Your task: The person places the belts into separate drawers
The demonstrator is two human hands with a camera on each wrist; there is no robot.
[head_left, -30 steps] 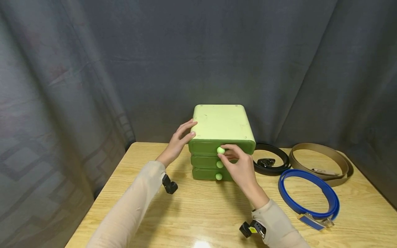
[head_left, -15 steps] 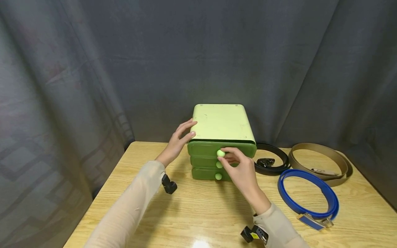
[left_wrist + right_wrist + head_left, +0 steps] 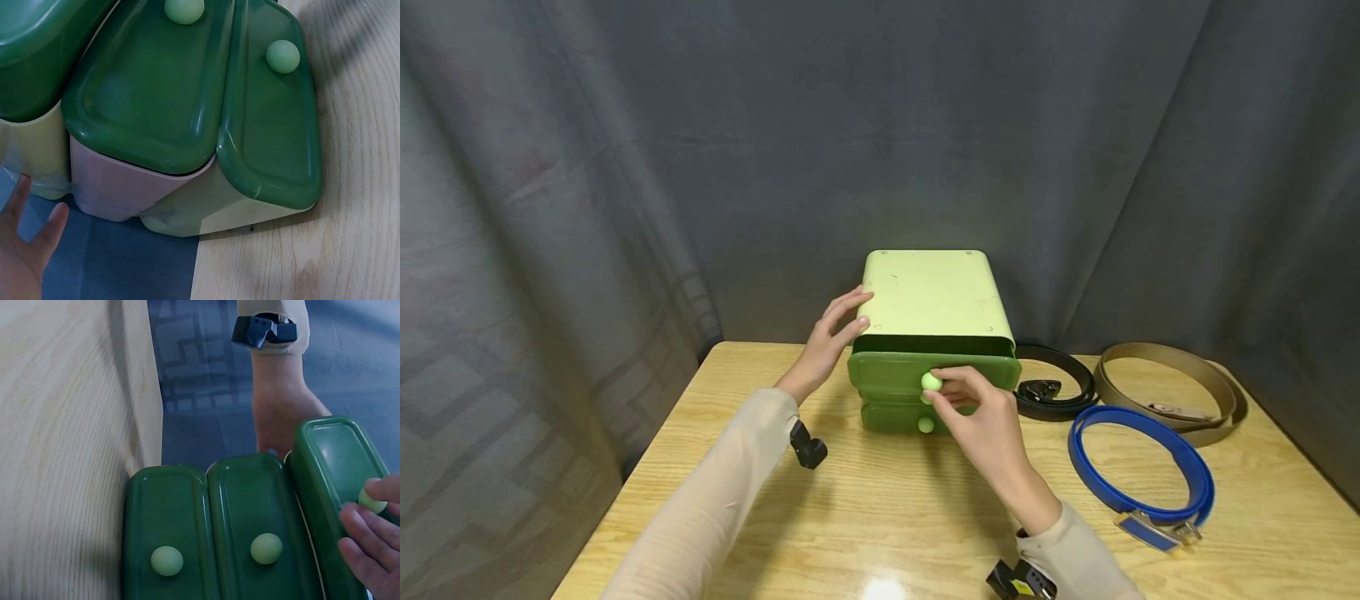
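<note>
Grey curtain [image 3: 880, 150] behind, wooden counter [image 3: 842, 517] beneath, and on it a green cabinet [image 3: 936, 292], three drawers high. Head view first: the top drawer [image 3: 887, 368] stands partway out, a dark gap above its front, and that front runs long from left to right. Its knob [image 3: 931, 381] sits mid-front, and the right hand [image 3: 985, 412] has it, grip closed to a pinch, the drawer lying just beyond. So the right is nearer the knob; the left hand [image 3: 823, 346] rests at the cabinet's left edge, fingers spread, gripping nothing. Off right, a blue belt [image 3: 1086, 467] lies coiled. Over to the left wrist: parted fingers beside the cabinet's side, two lower knobs [image 3: 283, 57] showing. Now the right wrist: thumb and fingers on the top knob, that drawer jutting past the other two.
</note>
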